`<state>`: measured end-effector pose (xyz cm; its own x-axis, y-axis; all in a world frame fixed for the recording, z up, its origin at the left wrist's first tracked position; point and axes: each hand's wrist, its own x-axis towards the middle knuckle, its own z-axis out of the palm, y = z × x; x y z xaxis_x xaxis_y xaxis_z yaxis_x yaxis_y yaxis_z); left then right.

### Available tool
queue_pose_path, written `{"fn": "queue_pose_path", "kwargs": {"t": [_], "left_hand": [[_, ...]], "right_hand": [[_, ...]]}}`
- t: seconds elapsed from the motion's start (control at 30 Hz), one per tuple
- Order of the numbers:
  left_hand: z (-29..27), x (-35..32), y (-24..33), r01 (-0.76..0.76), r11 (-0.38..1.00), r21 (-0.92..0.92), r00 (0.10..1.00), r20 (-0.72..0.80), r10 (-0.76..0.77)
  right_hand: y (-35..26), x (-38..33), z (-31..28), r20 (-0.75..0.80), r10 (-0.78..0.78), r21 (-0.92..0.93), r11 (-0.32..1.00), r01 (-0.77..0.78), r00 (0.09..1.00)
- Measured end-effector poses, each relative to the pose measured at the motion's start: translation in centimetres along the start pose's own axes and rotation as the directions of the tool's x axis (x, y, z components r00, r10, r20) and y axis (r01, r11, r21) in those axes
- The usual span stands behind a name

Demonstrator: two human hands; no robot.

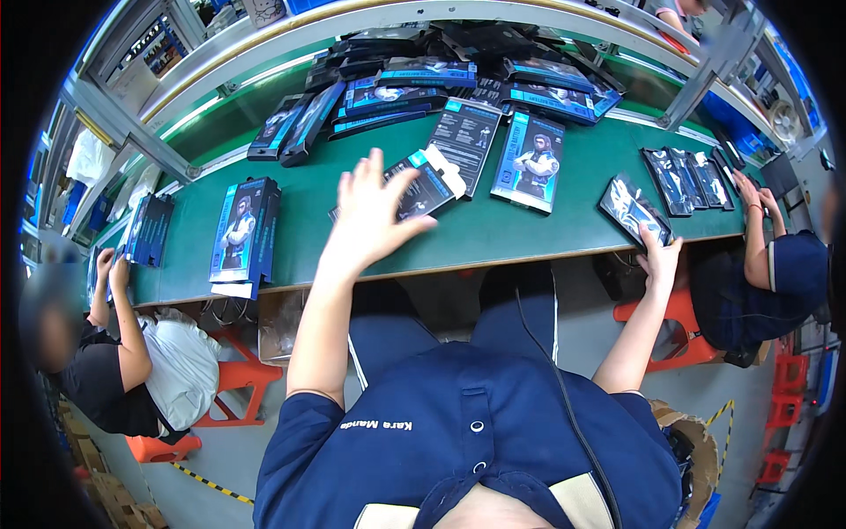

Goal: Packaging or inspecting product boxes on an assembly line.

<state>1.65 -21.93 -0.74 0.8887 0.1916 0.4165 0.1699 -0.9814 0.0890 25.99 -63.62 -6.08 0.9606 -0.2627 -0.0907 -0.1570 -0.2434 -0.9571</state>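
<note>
My left hand (374, 220) is open, its fingers spread over a black-and-blue printed carton (434, 187). The carton lies tilted on the table, with a white inner flap standing out at its right end. The hand covers part of it, so I cannot tell whether they touch. At the near right edge of the table, my right hand (659, 256) grips a black tray with a clear, shiny plastic cover (627, 207). Between my hands lie an upright-facing carton with a figure printed on it (531, 163) and a dark carton with its back showing (471, 132).
A heap of cartons (397, 97) fills the back of the green table (317, 242). A carton stack (242, 229) stands left, and several wrapped black trays (683, 181) lie right. Co-workers sit either side on orange stools (242, 375). A metal shelf rail (564, 22) crosses behind.
</note>
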Motion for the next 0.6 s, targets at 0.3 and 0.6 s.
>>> {"fn": "queue_pose_path", "kwargs": {"t": [0.3,0.6], "left_hand": [[-1.5,2.1,4.9,0.011,0.976,-0.217,0.991,0.133,0.018],[-4.4,0.7,6.2,-0.217,0.664,-0.715,0.948,-0.316,-0.029]], "right_hand": [[-7.5,-12.8,5.0,0.101,-0.51,0.45,0.789,0.417,0.854],[-8.5,-13.4,9.7,0.649,-0.317,0.58,0.795,-0.179,0.692]]}}
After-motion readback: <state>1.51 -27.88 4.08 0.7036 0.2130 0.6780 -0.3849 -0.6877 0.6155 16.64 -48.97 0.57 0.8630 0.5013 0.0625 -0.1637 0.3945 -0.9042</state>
